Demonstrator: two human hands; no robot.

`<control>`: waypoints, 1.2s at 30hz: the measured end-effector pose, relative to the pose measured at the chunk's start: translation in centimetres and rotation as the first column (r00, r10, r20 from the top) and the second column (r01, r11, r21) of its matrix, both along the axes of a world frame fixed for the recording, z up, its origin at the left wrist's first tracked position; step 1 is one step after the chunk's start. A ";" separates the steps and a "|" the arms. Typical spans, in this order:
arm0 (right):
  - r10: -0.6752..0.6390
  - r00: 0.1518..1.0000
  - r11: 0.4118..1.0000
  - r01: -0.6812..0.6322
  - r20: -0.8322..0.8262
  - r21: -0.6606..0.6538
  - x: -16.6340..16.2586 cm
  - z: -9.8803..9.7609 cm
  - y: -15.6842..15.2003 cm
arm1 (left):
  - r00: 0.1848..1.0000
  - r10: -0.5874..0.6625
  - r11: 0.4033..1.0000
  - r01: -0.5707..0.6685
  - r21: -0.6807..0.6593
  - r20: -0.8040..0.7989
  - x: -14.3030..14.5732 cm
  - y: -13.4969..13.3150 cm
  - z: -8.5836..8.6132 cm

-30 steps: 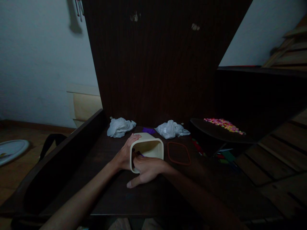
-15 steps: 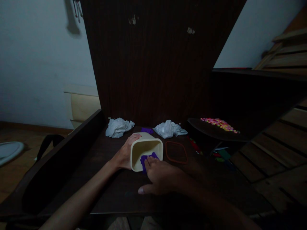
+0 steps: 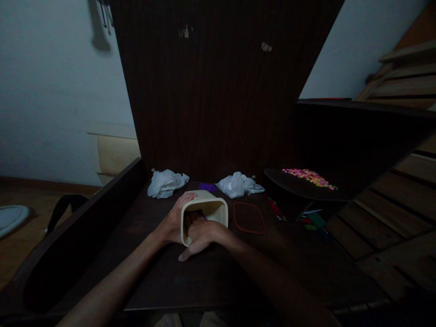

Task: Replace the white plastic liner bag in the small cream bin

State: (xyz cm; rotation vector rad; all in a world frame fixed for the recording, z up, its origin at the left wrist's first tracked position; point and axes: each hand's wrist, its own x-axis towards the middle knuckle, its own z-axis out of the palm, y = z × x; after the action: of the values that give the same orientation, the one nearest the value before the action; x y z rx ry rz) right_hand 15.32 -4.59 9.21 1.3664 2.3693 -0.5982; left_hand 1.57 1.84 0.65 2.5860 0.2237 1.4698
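A cream plastic container (image 3: pixel 223 209) lies on its side on the dark tabletop, its mouth facing me. Wrapped round its left side, my left hand (image 3: pixel 174 222) grips it. My right hand (image 3: pixel 200 234) reaches into the mouth, fingers inside and thumb outside below the rim. Only a sliver of a purple cloth (image 3: pixel 205 218) shows beside the right hand's fingers; the rest is hidden inside. Just right of the container lies a thin reddish-brown rectangular ring (image 3: pixel 250 232), apart from both hands.
Two crumpled white plastic bags (image 3: pixel 166 184) (image 3: pixel 238 185) lie at the back, with a purple piece (image 3: pixel 206 186) between them. Colourful small pieces (image 3: pixel 309 177) cover part of a dark shelf at right. A raised board (image 3: pixel 85 227) edges the table's left side.
My right hand has moved left and deeper into the container, taking the purple cloth inside. My left hand keeps its hold on the container.
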 end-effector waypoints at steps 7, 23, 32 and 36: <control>0.089 0.938 0.989 -0.043 -0.334 0.143 0.7 -0.3 -2.6 | 0.999 0.034 0.999 -0.034 -0.034 0.008 -0.2 0.1 -0.1; -0.139 0.990 0.975 0.135 0.011 0.178 2.4 1.7 -6.6 | 0.998 0.044 0.999 -0.045 -0.026 -0.033 -0.2 -0.1 0.7; -0.049 0.986 0.998 0.044 0.158 0.037 0.9 0.3 -0.5 | 1.000 0.018 1.000 -0.018 -0.016 -0.012 0.0 -0.1 0.2; -0.058 0.990 0.996 0.049 0.129 0.069 0.3 0.3 -0.2 | 1.000 -0.001 1.000 0.001 -0.006 0.006 0.1 -0.1 0.0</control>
State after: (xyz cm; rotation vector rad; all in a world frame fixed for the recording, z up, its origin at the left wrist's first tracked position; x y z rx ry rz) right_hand 15.60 -4.82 9.46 1.4552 2.2727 -0.4345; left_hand 1.64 1.77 0.65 2.5770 0.2250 1.4736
